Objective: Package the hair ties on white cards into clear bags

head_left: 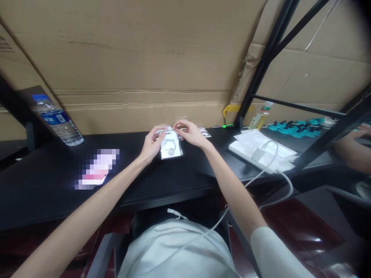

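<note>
Between my hands a small clear plastic bag (171, 148) rests over the black table (174, 181). Inside it a white card shows, with what looks like a looped cord and a small round metal piece. My left hand (152, 143) is closed on the bag's upper left edge, thumb against the fingers. At the upper right edge my right hand (189, 132) pinches the bag, its fingers bent over the top. Just behind my right hand lies another flat clear packet (205, 132), partly covered by the hand.
To the left stand a water bottle (60, 121) and a pixelated lit phone (98, 169). A power strip (242, 150) with papers, a charger (257, 155) and a white cable sits right, near a drink bottle (260, 116) and teal-black pieces (298, 128). Another person's arm (353, 148) is far right.
</note>
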Demonstrator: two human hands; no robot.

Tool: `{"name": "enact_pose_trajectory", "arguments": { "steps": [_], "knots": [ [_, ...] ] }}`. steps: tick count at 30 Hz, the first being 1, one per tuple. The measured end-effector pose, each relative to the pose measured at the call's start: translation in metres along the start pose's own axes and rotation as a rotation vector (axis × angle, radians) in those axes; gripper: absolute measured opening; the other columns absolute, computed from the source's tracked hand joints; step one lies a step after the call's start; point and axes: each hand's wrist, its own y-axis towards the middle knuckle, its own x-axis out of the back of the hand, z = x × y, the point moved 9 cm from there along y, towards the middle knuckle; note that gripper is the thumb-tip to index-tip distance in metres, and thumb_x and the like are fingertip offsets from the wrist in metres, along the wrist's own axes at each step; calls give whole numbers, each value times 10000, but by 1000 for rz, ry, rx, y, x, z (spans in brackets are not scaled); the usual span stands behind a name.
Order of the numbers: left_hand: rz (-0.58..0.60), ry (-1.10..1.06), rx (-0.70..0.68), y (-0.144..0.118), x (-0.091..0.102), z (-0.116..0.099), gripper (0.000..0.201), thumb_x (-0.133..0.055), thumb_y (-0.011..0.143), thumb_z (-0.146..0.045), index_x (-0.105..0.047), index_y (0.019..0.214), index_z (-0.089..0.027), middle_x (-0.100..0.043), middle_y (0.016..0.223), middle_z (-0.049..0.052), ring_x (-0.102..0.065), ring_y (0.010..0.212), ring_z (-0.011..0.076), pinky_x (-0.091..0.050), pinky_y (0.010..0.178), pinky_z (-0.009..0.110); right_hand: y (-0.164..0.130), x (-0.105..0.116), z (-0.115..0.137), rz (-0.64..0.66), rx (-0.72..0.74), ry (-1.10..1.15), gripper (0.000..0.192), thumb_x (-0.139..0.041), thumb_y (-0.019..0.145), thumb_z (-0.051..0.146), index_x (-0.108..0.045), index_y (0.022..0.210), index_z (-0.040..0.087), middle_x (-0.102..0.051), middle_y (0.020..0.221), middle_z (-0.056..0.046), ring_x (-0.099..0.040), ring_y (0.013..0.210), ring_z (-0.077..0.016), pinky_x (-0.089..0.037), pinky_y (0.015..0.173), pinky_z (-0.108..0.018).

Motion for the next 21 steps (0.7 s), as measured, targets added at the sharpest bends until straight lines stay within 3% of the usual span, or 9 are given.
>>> {"name": "enact_pose_trajectory", "arguments": {
  "steps": [4,10,16,21],
  "knots": [
    [-21,0,-12,2,3,-1,218,-716,908,-414,-737,1014,-224,-763,1002,40,-709,841,180,-549,708,279,-1,-6,5,70,-13,80,158,-629,959,271,-726,1059,195,-728,1079,-67,-667,924,-169,-578,661,-230],
    [-66,23,25,4,8,1,136,-677,863,-329,-749,900,-220,-759,999,26,-699,843,190,-547,706,289,-2,-4,4,71,-35,72,171,-618,962,278,-754,1004,183,-703,952,-58,-646,863,-169,-571,588,-226],
    [-46,-34,121,5,8,8,249,-668,891,-438,-766,887,-210,-741,981,37,-682,788,176,-500,585,241,-2,-4,-5,33,-114,46,244,-538,982,240,-770,970,166,-713,958,-68,-651,775,-140,-602,590,-220],
    [-7,52,117,3,6,6,290,-785,831,-459,-778,975,-207,-761,976,59,-698,791,176,-507,567,222,-4,-2,-2,2,-67,-61,202,-681,951,359,-750,1026,184,-745,1068,-72,-667,707,-127,-589,565,-228]
  ]
}}
